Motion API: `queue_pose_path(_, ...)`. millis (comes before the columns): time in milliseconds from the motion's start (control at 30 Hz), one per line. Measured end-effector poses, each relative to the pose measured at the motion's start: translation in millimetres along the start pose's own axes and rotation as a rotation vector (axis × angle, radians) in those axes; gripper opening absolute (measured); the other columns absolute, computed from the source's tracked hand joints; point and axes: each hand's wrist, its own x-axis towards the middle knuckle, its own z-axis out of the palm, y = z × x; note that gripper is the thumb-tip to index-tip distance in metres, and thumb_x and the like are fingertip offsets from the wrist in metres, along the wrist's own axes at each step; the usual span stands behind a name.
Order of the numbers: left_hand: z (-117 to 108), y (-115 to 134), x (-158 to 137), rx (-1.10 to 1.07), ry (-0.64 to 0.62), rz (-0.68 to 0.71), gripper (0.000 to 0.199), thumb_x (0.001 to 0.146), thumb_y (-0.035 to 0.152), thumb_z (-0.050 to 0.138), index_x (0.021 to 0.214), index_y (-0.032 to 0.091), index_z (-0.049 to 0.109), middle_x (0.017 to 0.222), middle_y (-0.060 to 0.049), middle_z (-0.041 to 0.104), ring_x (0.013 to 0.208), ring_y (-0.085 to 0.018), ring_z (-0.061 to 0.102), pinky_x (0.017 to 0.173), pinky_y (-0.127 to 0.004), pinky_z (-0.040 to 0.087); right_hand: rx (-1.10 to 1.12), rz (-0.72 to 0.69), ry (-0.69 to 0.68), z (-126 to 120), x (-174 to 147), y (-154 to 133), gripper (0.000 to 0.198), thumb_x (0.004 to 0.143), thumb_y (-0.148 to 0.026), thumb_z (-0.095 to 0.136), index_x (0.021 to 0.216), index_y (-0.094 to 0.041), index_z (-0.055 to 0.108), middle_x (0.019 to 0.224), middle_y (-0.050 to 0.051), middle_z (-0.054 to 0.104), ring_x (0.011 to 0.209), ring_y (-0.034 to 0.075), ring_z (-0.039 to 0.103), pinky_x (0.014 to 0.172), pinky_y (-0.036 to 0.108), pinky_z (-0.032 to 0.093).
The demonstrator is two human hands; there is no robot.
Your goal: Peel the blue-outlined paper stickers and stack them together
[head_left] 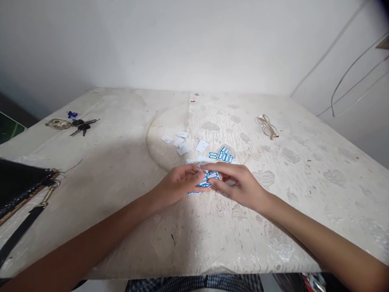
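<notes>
Close together over the middle of the table, my left hand (181, 182) and my right hand (238, 181) are both closed around small white paper pieces with blue outlines (209, 177). Fingers and thumbs hide part of these pieces. Just beyond my right hand lies a cluster of similar blue-edged paper pieces (224, 155). White paper scraps (183, 148) with faint writing are scattered past my left hand, and another white scrap (201, 145) rests nearer the blue-edged cluster. More paper lies partly covered under my fingers.
The pale, plastic-covered table (121, 202) meets a white wall (194, 44). Keys (82, 125) with a fob lie at the left, eyeglasses (267, 126) at the right. A black bag (24, 186) with a strap occupies the left edge. Tiny scraps (193, 101) sit near the back.
</notes>
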Motion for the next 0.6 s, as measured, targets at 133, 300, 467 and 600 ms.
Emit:
queue_pose_path(133, 1.7, 0.3, -0.4, -0.005, -0.031, 0.017, 0.021, 0.079, 0.037, 0.059, 0.079, 0.017, 0.061, 0.084, -0.001, 0.065, 0.091, -0.018, 0.062, 0.089, -0.037, 0.048, 0.042, 0.003, -0.006, -0.3, -0.8, -2.9, 0.028, 0.084, -0.015, 0.053, 0.11, -0.026, 0.06, 0.091, 0.001, 0.064, 0.051, 0.006, 0.05, 0.048, 0.02, 0.043)
queue_pose_path(300, 2.3, 2.6, -1.1, -0.106, -0.038, -0.017, 0.018, 0.081, 0.032, 0.058, 0.075, 0.015, 0.059, 0.083, -0.001, 0.064, 0.091, -0.018, 0.062, 0.093, -0.039, 0.045, 0.047, -0.024, 0.051, 0.9, -1.5, -4.2, 0.022, 0.084, -0.016, 0.052, 0.101, -0.024, 0.064, 0.084, 0.001, 0.064, 0.056, 0.007, 0.056, 0.049, 0.02, 0.046)
queue_pose_path(467, 3.1, 4.9, -2.2, -0.254, -0.031, -0.061, 0.014, 0.082, 0.023, 0.055, 0.073, 0.013, 0.059, 0.08, -0.002, 0.063, 0.091, -0.018, 0.061, 0.093, -0.037, 0.045, 0.035, 0.042, 0.109, 2.4, -3.6, -2.7, 0.014, 0.082, -0.017, 0.056, 0.094, -0.019, 0.064, 0.071, 0.0, 0.063, 0.052, 0.008, 0.056, 0.047, 0.02, 0.045)
queue_pose_path(600, 0.5, 3.0, -1.9, -0.387, 0.0, -0.1, 0.008, 0.081, 0.018, 0.054, 0.079, 0.014, 0.062, 0.082, -0.002, 0.064, 0.091, -0.016, 0.061, 0.093, -0.035, 0.045, 0.067, 0.104, 0.162, 3.6, -3.9, -0.8, 0.008, 0.081, -0.019, 0.059, 0.088, -0.019, 0.062, 0.063, -0.002, 0.059, 0.051, 0.009, 0.053, 0.045, 0.021, 0.043)
